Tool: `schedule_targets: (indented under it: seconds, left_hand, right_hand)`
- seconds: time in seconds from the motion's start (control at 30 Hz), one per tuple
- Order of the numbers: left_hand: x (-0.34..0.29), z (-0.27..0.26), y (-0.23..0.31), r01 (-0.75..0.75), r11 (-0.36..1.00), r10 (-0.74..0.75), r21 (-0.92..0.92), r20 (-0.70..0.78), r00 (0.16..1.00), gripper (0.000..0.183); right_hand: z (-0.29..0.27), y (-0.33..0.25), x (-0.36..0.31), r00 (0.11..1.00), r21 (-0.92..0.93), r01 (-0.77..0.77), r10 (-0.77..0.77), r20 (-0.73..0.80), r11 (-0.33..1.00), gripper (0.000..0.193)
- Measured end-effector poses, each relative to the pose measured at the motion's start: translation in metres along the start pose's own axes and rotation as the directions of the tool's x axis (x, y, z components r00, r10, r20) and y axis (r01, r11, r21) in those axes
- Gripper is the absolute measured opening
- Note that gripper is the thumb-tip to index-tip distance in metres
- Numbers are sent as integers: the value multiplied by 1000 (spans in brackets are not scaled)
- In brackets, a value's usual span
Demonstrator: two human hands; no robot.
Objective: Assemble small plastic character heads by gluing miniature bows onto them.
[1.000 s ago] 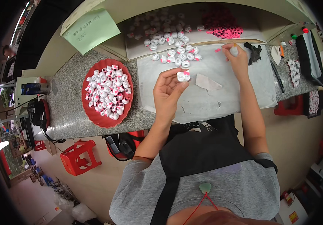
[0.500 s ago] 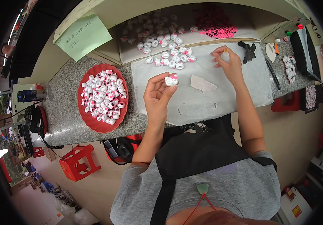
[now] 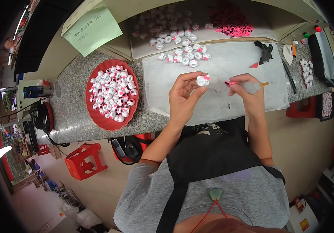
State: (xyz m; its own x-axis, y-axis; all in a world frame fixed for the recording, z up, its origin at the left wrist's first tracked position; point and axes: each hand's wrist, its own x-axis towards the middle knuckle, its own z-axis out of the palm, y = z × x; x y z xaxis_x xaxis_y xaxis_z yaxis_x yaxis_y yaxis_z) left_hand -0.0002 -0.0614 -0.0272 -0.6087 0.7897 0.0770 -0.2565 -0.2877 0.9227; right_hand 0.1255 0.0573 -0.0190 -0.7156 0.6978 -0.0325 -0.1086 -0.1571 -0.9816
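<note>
My left hand (image 3: 182, 97) pinches a small white cat-head figure (image 3: 203, 80) with a pink patch between thumb and fingertips. Across from it, my right hand (image 3: 253, 104) holds a tiny pink-and-black piece (image 3: 229, 83) at its fingertips. The same hand keeps a translucent needle-tip bottle (image 3: 251, 87) tucked in, its yellow tip and thin needle pointing right. The figure and the piece are a short gap apart. Below that gap a pale paper scrap (image 3: 217, 86) lies on the white work sheet (image 3: 163, 83), partly hidden.
A red scalloped dish (image 3: 110, 125) heaped with similar figures stands at left. More loose figures (image 3: 190, 55) lie beyond my hands, with a pile of pink pieces (image 3: 235, 29) at the back. A crumpled black scrap (image 3: 264, 52) and a red triangular piece (image 3: 253, 65) lie right.
My right hand has come down toward the figure, now with the pink-and-black piece at its fingertips. The bottle has tipped from upright to pointing right. My left hand has shifted right in the picture.
</note>
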Motion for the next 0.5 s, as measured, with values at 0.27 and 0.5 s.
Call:
schedule_targets:
  seconds: [0.27,0.5]
  left_hand:
    - [-2,8,-4,-119,966,119,229,15,993,29]
    - [-2,6,-5,-246,851,217,464,115,969,30]
  right_hand:
    - [21,-2,-6,997,185,-49,38,66,982,9]
    - [24,2,-4,996,189,-77,67,58,979,9]
